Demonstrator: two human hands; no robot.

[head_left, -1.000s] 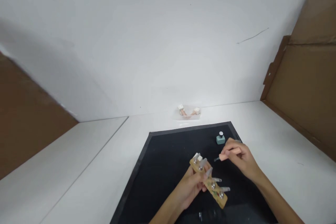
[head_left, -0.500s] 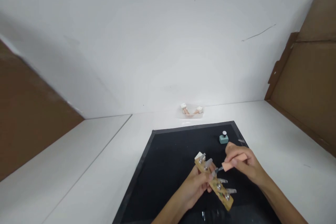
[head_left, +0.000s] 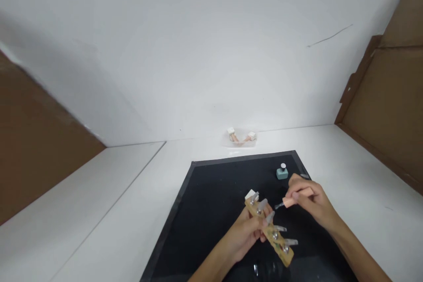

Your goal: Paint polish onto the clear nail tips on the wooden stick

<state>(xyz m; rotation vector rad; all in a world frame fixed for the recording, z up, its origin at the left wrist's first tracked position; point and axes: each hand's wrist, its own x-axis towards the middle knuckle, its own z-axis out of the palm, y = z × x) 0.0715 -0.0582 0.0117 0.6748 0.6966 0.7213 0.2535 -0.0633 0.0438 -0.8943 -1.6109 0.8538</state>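
My left hand (head_left: 246, 233) is closed around a wooden strip (head_left: 281, 250) that lies slantwise in the air over the black mat. Several clear false nail tips (head_left: 280, 228) stick out from the strip on silvery round mounts. My left thumb presses by the middle nail tip (head_left: 270, 217). Between the fingers of my right hand (head_left: 312, 202) is a nail polish brush (head_left: 292, 199) with a peach handle. Its dark bristle end points left, a short way from the middle tip and apart from it. A teal polish bottle (head_left: 282, 173) stands upright beyond my right hand.
A black mat (head_left: 211, 198) with a taped border covers part of the white table (head_left: 132, 194). At the back wall sits a clear tray (head_left: 240, 143) with white-ended brushlike items. A white block (head_left: 251, 194) shows behind the strip. Cardboard panels (head_left: 390, 105) stand at both sides.
My right hand has drawn the brush back to the right and slightly up, off the middle nail tip it was at. The left hand and the strip stay nearly still.
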